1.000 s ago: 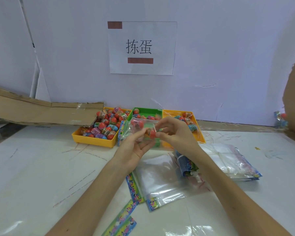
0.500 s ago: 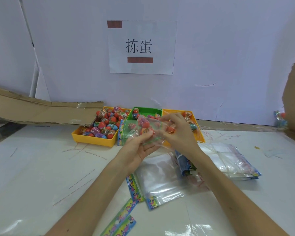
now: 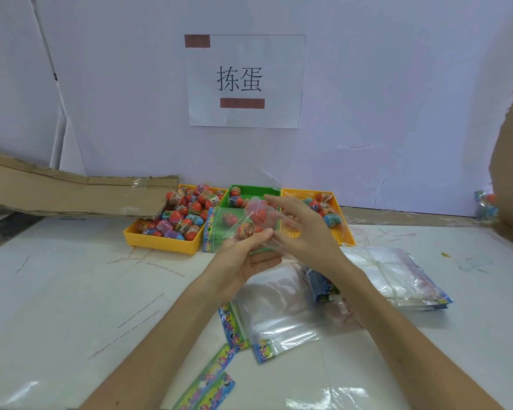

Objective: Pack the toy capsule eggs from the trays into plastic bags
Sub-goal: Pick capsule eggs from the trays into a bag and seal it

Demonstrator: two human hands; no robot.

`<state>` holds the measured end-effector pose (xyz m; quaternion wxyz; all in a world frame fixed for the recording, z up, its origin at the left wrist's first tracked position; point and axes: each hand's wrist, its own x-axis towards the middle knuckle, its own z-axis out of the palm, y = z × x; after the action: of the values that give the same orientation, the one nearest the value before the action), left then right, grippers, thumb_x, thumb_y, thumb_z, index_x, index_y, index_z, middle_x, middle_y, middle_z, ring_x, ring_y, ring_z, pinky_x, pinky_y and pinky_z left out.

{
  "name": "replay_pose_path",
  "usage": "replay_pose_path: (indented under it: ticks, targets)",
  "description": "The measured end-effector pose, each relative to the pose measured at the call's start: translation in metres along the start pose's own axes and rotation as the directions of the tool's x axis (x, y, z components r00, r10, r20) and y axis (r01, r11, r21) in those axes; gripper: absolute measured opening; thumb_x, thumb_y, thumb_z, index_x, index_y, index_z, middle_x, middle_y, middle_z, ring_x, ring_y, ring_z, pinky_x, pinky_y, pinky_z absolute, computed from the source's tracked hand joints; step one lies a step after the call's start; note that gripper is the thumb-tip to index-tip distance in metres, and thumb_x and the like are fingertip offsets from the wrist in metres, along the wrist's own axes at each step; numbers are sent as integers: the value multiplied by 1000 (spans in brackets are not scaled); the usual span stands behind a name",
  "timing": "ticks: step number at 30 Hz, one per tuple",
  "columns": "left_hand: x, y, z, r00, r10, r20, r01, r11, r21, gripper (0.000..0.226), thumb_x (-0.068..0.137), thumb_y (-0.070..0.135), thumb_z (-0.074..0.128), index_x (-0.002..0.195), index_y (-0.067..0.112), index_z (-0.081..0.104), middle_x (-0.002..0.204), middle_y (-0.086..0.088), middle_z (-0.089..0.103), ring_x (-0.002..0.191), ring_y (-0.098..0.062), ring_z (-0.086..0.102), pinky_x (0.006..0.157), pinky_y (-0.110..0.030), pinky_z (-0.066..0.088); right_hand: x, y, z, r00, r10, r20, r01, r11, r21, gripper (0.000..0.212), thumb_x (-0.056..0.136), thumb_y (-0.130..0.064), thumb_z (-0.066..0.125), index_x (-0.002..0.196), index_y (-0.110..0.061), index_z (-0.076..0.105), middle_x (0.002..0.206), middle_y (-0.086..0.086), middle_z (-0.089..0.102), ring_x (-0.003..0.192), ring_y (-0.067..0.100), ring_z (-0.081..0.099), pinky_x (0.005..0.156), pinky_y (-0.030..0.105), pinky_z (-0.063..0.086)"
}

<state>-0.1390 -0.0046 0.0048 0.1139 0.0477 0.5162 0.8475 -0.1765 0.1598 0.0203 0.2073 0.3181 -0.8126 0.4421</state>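
Three or so eggs [image 3: 259,216] in bag [image 3: 224,229], held before green tray [image 3: 259,191] | our left hand [image 3: 242,257] pinches bag underneath | right hand [image 3: 307,232] straight, loosely spread on plastic | we should seal it level so none roll out

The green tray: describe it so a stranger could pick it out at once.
Start at the white paper sign on the back wall and look straight below it to the row of trays on the table. The green tray sits in the middle, between the left yellow tray and the right yellow tray; it alone is green.
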Motion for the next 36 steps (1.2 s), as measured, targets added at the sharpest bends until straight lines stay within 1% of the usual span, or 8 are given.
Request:
replay_pose_path:
  ticks: [6, 14, 19, 23, 26, 29, 33, 36]
  targets:
    - [-2, 1, 2, 1000, -17, 7, 16, 998, 62, 30, 90, 36, 69, 111, 15, 72, 102, -9, 73, 97, -27, 74, 78, -35, 60, -2, -6, 1, 998, 3, 63, -6, 999, 45, 46, 86, -13, 80, 130, -22, 67, 130, -8, 65, 128, 5, 53, 109, 32, 44]
    - [-3, 2, 2, 997, -61, 49, 54, 990, 129, 30, 98, 46, 56, 97, 22, 74, 104, -11, 73, 102, -29, 73, 84, -38, 54, 0, -4, 2, 998, 54, -21, -53, 998, 24, 36, 81, -21, 85, 113, -19, 68, 114, -8, 66, 111, 6, 59, 94, 29, 50]
    - [1, 2, 0, 999, -41, 14, 42, 995, -94, 20, 89, 31, 67, 102, 19, 77, 114, -10, 74, 99, -26, 72, 82, -35, 57, 2, -1, -13, 984, 133, 119, -144, 986, 89, 53, 74, -30, 79, 123, -28, 60, 120, -21, 63, 108, -4, 59, 82, 12, 47]
    - [3, 8, -9, 993, -47, -110, 3, 931, -365, 30, 82, 21, 70, 110, 12, 67, 126, -20, 70, 106, -31, 74, 79, -37, 63, 5, 8, -35, 942, 308, 133, -329, 925, 188, 57, 68, -16, 54, 122, -32, 57, 122, -16, 62, 106, 4, 61, 72, 21, 54]
    - [4, 8, -12, 989, -59, -136, -3, 910, -415, 16, 95, 16, 63, 109, 10, 66, 113, -20, 75, 98, -30, 76, 75, -36, 64, 7, 23, -43, 919, 395, 5, -395, 919, -4, 42, 85, -8, 51, 119, -30, 64, 128, -7, 58, 121, 17, 55, 94, 32, 49]
    - [4, 6, -11, 987, -68, -144, 2, 911, -413, 15, 95, 14, 62, 105, 5, 69, 110, -21, 75, 97, -31, 76, 75, -38, 65, 4, 41, -46, 884, 451, 124, -385, 852, -353, 46, 97, -7, 47, 137, -27, 60, 153, 2, 44, 142, 22, 38, 116, 45, 32]
    - [4, 7, -12, 987, -61, -151, -10, 903, -429, 14, 97, 12, 60, 105, 4, 69, 112, -24, 74, 98, -33, 76, 79, -40, 64, 2, 53, -40, 792, 546, 273, -318, 751, -578, 46, 107, -32, 40, 152, -38, 40, 168, 0, 18, 155, 21, 15, 123, 54, 14]
    - [4, 7, -12, 985, -54, -164, -20, 909, -417, 14, 99, 12, 59, 106, 4, 68, 112, -23, 74, 100, -33, 75, 85, -40, 62, 2, 55, -38, 762, 583, 282, -335, 728, -598, 46, 107, -45, 35, 153, -39, 37, 167, 0, 23, 154, 20, 20, 123, 53, 13]
